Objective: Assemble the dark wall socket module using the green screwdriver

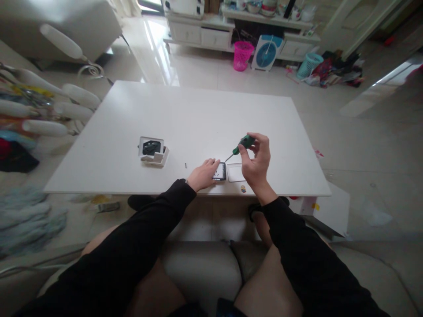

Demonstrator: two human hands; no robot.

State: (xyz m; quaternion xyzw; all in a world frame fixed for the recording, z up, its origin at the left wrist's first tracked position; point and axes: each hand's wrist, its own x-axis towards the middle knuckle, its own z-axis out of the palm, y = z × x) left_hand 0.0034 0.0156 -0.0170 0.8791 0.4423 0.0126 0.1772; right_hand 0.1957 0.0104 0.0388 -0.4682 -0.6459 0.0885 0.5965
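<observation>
Left hand: the bare left hand (204, 175), black-sleeved, lies at lower centre over the left part of a small dark-rimmed rectangular device with a pale inner face (222, 171); it seems to steady it, but how firm this grip is cannot be told.
Device: it lies on the white rectangular table (211, 114), near its front edge, with the inner face uncovered.
Pale tray: a shallow white rectangular tray-like piece (235, 173) lies apart from the device, just to its right in the frame; if it is the cover, opening is already done.
Right hand: the bare right hand (258, 159), right of centre, has its fingers closed around a green-handled screwdriver with a thin metal shaft (246, 141).
Screwdriver tip: it points at the device's upper right corner; contact cannot be told, so the fastening work looks unfinished.
Loose piece: a tiny dark screw-like piece (185, 165) lies left of the left hand; how many fasteners remain is too small to tell.
Box: left of centre, a small white box (158, 160) with a black flat part (151, 147) at its top stands well apart from the work.
In the way: nothing stands between screwdriver and device, though the left hand hides much of the device.
Far floor: at the top, a bright pink perforated basket (243, 55) stands beside a blue-and-white box fan (265, 53).
</observation>
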